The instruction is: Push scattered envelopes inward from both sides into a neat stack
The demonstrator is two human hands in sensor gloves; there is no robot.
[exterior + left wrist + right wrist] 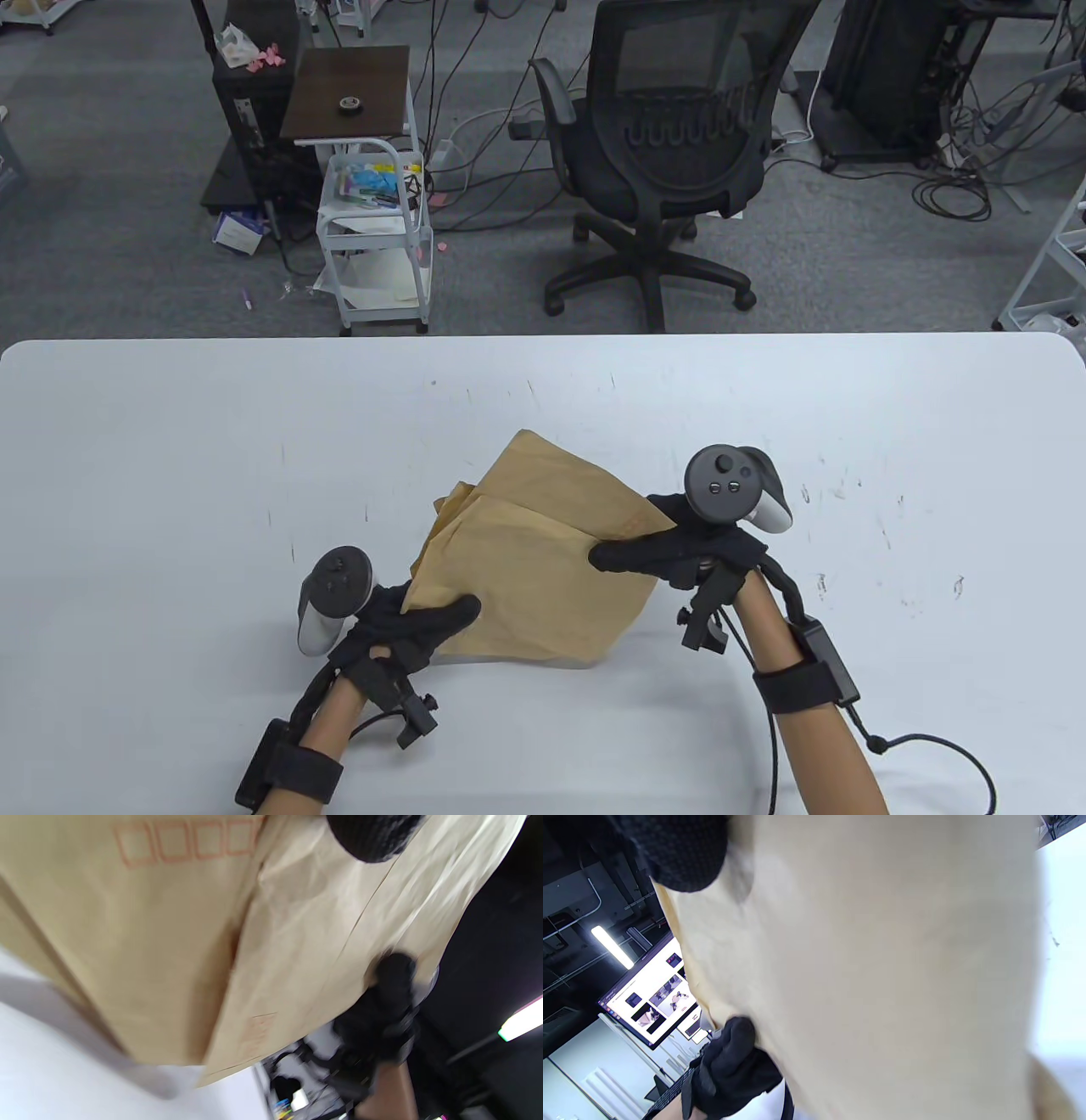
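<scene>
A bundle of tan paper envelopes (534,552) is held between both hands, tilted, with its lower edge near the white table (170,441). My left hand (420,624) grips the bundle's lower left corner, thumb on top. My right hand (645,552) grips its right edge, thumb on top. In the left wrist view the envelopes (178,933) fill the frame, one with red postcode boxes, and the right hand (382,1018) shows beyond them. In the right wrist view the envelopes (874,976) fill the frame and the left hand (729,1065) shows at the bottom.
The table's far edge runs across the middle of the table view. Beyond it on the floor stand an office chair (670,144) and a white cart (373,221) with a brown top. A monitor (649,997) shows in the right wrist view.
</scene>
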